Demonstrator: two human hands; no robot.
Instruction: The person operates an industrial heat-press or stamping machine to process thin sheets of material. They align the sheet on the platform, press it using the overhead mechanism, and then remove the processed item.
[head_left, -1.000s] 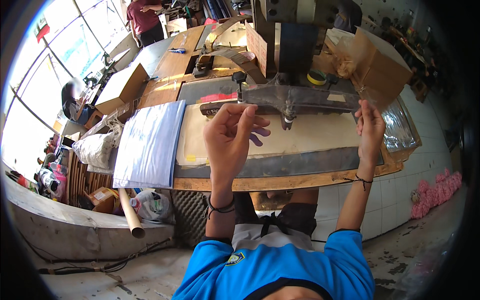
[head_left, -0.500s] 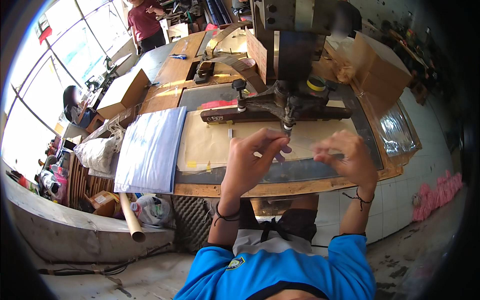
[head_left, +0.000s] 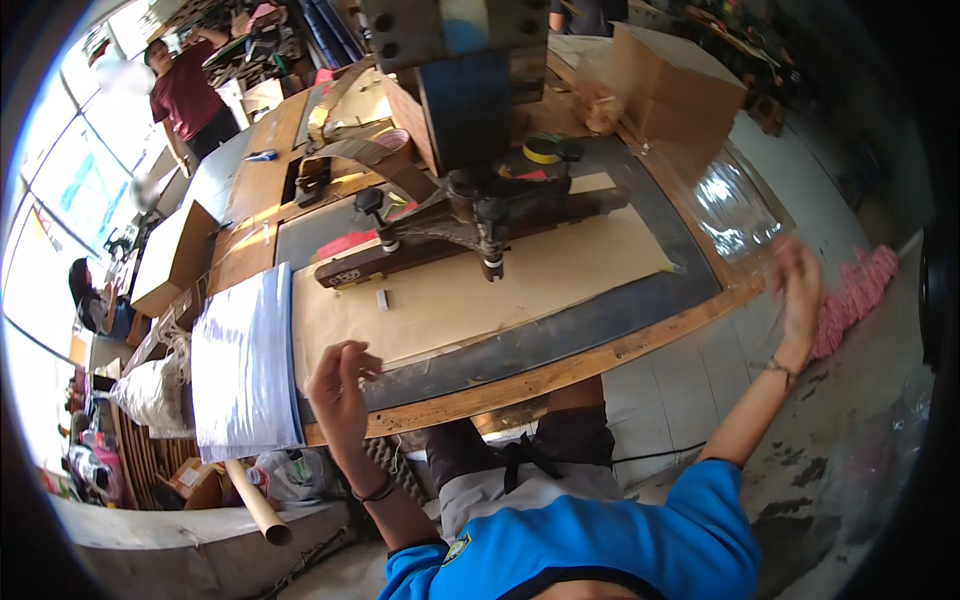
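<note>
My left hand (head_left: 342, 390) hovers over the front left of the table, beside a stack of clear plastic sheets (head_left: 245, 365). Its fingers are loosely bent and apart, with nothing seen in them. Out past the table's right edge is my right hand (head_left: 797, 290), raised and a little blurred; its fingers look apart and I see nothing in them. Between the hands lies a tan sheet (head_left: 440, 315) on a dark mat (head_left: 520, 345). A dark metal press head (head_left: 480, 225) with a long bar (head_left: 540, 230) stands over the sheet. A small pale block (head_left: 382, 300) rests on it.
A cardboard box (head_left: 675, 90) and a roll of yellow tape (head_left: 542, 148) are at the back right. Clear plastic (head_left: 740, 210) covers the right table edge. Pink bundled strands (head_left: 860, 295) lie beyond it. Another person (head_left: 188, 100) stands at the far left; one sits below.
My hands have parted from below the press head: the left moved left and toward me, the right swung far right. The view has shifted and tilted.
</note>
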